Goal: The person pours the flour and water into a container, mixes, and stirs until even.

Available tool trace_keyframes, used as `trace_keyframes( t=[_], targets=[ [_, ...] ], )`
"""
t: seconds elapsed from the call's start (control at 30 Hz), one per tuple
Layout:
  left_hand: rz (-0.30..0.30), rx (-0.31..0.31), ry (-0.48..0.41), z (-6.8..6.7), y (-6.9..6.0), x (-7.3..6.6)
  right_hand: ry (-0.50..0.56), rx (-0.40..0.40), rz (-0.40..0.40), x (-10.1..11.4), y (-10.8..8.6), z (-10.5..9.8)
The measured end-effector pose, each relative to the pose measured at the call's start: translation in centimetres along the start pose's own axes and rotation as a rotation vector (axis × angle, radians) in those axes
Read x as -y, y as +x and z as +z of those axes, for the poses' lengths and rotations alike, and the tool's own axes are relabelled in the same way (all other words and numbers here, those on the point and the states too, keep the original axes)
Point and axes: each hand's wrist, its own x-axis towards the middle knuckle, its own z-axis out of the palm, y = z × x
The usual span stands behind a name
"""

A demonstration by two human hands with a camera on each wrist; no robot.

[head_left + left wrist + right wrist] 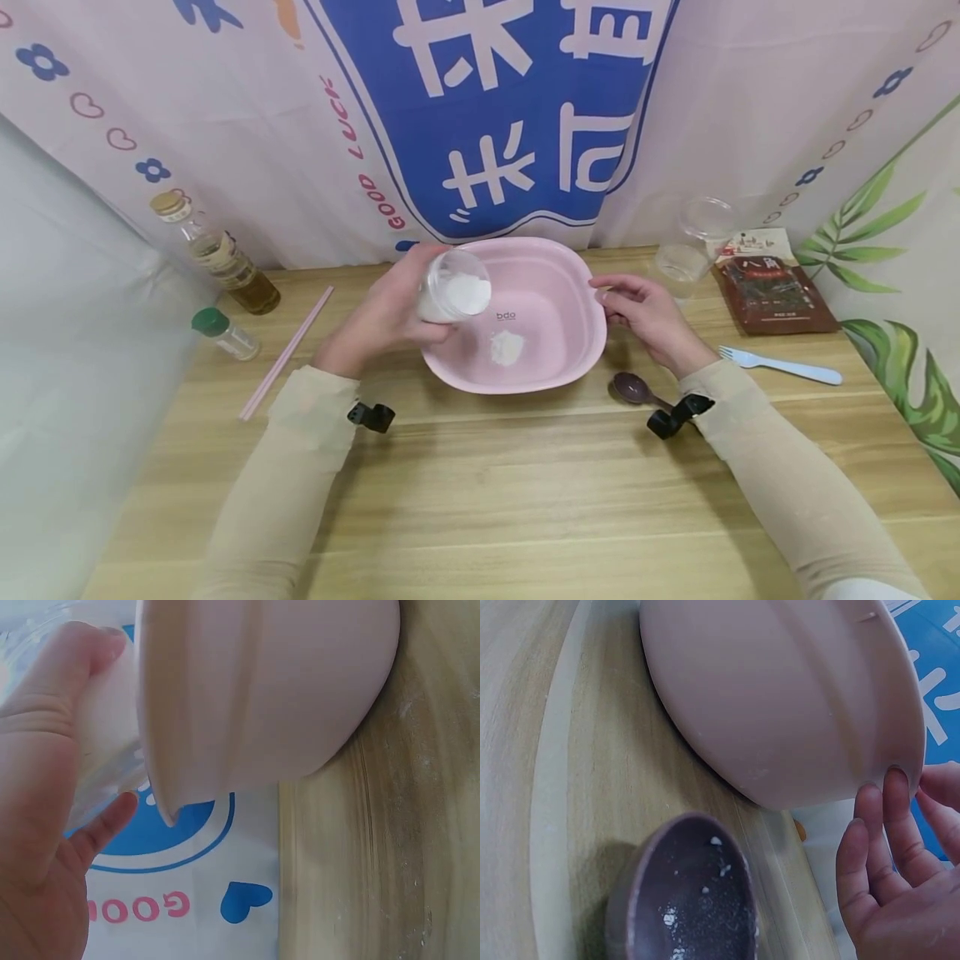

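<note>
- L hand (386, 312): fingers curled round powder jar (437, 293), tipped over pink basin (558, 292), abt 10 o'clock side; steeper tilt cld dump excess.
- R hand (651, 321): fingers pinching basin rim, 3 o'clock; slack grip cld let it skid.
- Also: bottle (238, 271), 9 o'clock, well apart; spoon (632, 387), 4 o'clock, nr R hand, poss. snag.

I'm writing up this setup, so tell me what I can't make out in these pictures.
- Dark spoon: head view, handle partly behind the right wrist's camera; right wrist view, cut off by the bottom edge.
- Left hand: head view, some fingertips behind the jar.
- Powder heap: both wrist views, behind the pink basin's wall.
- Star anise packet, bottle: head view, fine print too small.
</note>
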Motion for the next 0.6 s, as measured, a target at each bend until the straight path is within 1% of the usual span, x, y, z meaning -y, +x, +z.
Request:
trace_keyframes(
  t=[0.1, 0.17, 0.27, 0.4, 0.5, 0.6],
  targets=[
    [-0.029, -0.037, -0.058, -0.1, -0.3, 0.2, -0.003, -0.003, 0.005, 0.0, 0.0, 0.0],
    [-0.062, -0.063, -0.137, -0.1, -0.5, 0.4, -0.003, -0.004, 0.005, 0.1, 0.0, 0.1],
    [-0.094, -0.107, -0.268, -0.3, -0.9, 0.6, 0.001, -0.005, 0.001, 0.1, 0.0, 0.1],
    [-0.126, -0.168, -0.376, -0.4, -1.5, 1.1, 0.007, -0.006, -0.005, 0.1, 0.0, 0.2],
    [-0.152, -0.228, -0.452, -0.3, -2.0, 1.6, 0.004, -0.012, -0.002, 0.2, 0.0, 0.2],
    [-0.152, -0.305, -0.557, -0.2, -2.4, 2.0, -0.013, -0.014, 0.006, 0.2, 0.1, 0.3]
  ],
)
